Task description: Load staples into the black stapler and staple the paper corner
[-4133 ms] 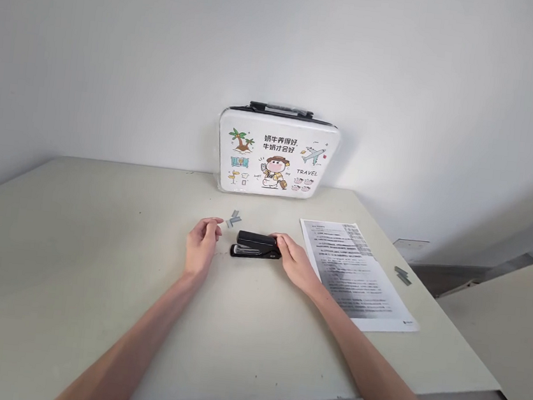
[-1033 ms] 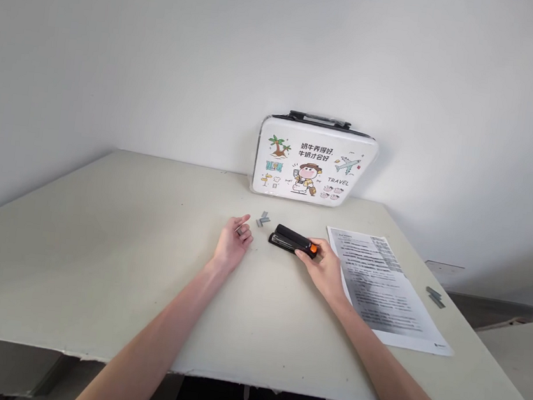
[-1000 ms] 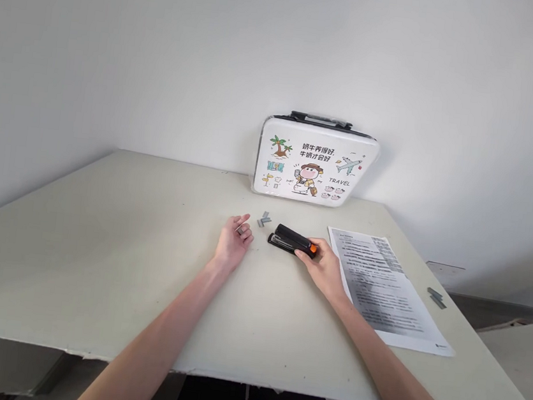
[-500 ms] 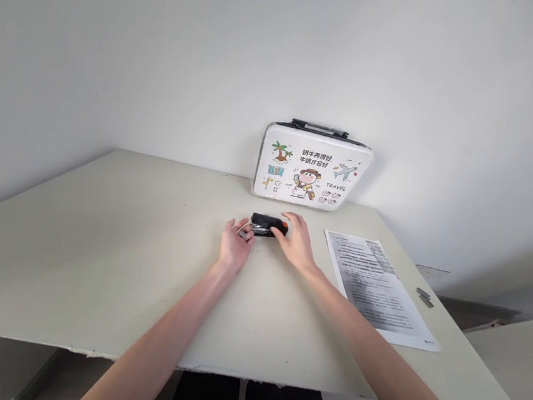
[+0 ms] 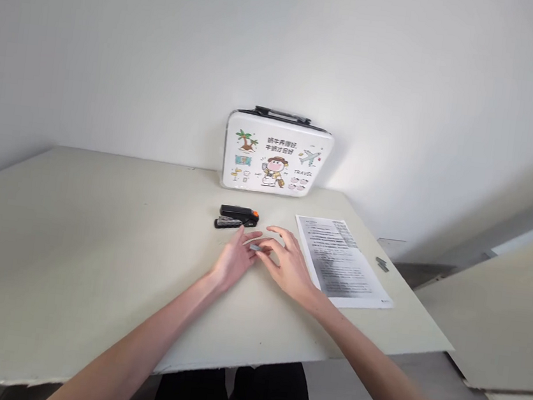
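Note:
Between my two hands is a small grey strip of staples [image 5: 255, 247], partly covered by fingers. My left hand [image 5: 233, 259] has it at the fingertips, palm turned up and inward. With thumb and fingertips, my right hand [image 5: 290, 268] pinches the strip's right end. Just beyond the hands lies a black stapler [image 5: 240, 214] with an orange part at its right end. Its upper arm is raised from the base at the left, and neither hand holds it.
A printed sheet of paper [image 5: 341, 260] lies on the table [image 5: 110, 259] to the right. More staple strips [image 5: 382, 264] rest near the right edge. A white case with cartoon pictures [image 5: 276, 153] stands against the wall at the back.
My right hand has let go of the stapler and come to the staple strip at my left hand. Both hands are now nearer me than the stapler. The view has turned right.

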The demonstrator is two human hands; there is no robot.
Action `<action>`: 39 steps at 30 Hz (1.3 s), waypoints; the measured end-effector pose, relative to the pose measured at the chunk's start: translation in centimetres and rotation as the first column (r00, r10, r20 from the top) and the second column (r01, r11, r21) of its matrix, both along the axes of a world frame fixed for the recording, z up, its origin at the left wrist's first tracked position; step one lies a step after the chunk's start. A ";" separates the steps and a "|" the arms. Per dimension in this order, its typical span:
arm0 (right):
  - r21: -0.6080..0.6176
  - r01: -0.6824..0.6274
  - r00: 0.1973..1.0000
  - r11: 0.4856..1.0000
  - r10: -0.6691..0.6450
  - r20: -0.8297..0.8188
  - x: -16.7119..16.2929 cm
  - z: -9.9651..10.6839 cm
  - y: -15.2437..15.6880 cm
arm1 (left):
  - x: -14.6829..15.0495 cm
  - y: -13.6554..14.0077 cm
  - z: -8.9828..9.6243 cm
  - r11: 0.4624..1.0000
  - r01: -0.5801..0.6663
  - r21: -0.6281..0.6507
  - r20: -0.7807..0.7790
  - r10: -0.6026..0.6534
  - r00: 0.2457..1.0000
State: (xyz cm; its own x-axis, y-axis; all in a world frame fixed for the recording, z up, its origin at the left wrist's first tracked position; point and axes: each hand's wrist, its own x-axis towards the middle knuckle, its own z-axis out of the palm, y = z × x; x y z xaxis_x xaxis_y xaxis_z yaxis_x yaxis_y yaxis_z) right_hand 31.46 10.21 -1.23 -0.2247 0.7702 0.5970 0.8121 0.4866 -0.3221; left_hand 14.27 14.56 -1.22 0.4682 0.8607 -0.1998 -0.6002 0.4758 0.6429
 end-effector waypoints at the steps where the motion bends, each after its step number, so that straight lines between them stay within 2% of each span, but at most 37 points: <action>1: 0.002 0.025 1.000 1.000 -0.025 -0.001 1.5 0.1 -0.6 | 0.1 0.1 0.1 1.000 0.012 0.013 -0.022 -0.012 1.000; 3: 0.006 0.102 0.995 0.995 -0.102 0.002 5.6 0.1 -1.9 | 0.1 0.3 0.2 0.999 0.022 0.032 -0.068 -0.020 0.998; 6: 0.036 0.270 0.963 0.962 -0.269 -0.027 13.8 -0.8 -4.0 | 0.2 0.5 0.6 0.999 0.011 0.041 -0.132 -0.006 0.991; 10: -0.006 0.523 0.852 0.852 -0.522 0.041 24.0 -3.1 -6.8 | 0.3 0.4 1.0 0.998 0.015 0.067 -0.187 -0.002 0.982; 13: -0.072 0.631 0.775 0.773 -0.624 0.098 28.0 -4.7 -8.1 | 0.3 0.4 1.2 0.996 0.031 0.089 -0.196 -0.013 0.981; 15: -0.095 0.671 0.742 0.736 -0.667 0.070 28.6 -5.4 -8.5 | 0.3 0.5 1.3 0.996 0.030 0.088 -0.207 -0.012 0.978; 17: -0.103 0.685 0.726 0.722 -0.688 0.001 28.2 -5.9 -8.7 | 0.3 0.5 1.4 0.996 0.027 0.082 -0.214 -0.008 0.977; 19: -0.097 0.665 0.737 0.741 -0.671 -0.074 27.1 -6.0 -9.1 | 0.2 0.6 1.5 0.997 0.020 0.075 -0.209 -0.004 0.978; 22: -0.111 0.590 0.792 0.800 -0.600 -0.114 25.2 -5.8 -10.2 | 0.1 0.6 1.6 0.998 0.014 0.066 -0.200 -0.001 0.980; 27: -0.186 0.480 0.869 0.858 -0.494 -0.038 23.0 -5.1 -11.7 | 0.1 0.7 1.4 0.996 0.022 0.084 -0.211 -0.003 0.977; 30: -0.211 0.450 0.892 0.868 -0.450 0.052 22.5 -5.0 -11.9 | 0.2 0.6 1.2 0.991 0.046 0.129 -0.237 -0.015 0.971; 34: -0.316 0.388 0.920 0.866 -0.343 0.191 22.1 -4.9 -11.9 | 0.3 0.4 0.9 0.977 0.077 0.197 -0.298 -0.015 0.954; 37: -0.327 0.353 0.930 0.877 -0.290 0.227 21.3 -4.9 -12.2 | 0.4 0.1 1.0 0.951 0.085 0.297 -0.374 0.034 0.927; 39: -0.305 0.331 0.936 0.893 -0.271 0.225 20.3 -4.9 -12.5 | 0.3 -0.1 1.2 0.899 0.104 0.425 -0.495 0.135 0.858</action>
State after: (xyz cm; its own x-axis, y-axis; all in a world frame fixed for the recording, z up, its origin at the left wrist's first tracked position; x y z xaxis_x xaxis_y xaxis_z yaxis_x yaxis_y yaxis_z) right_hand 51.73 -2.31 -6.09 -0.0258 0.9634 0.2670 0.9595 0.0987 -0.2637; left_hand 14.56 14.43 -0.04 0.3909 0.9203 -0.0171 -0.1423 0.0788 0.9867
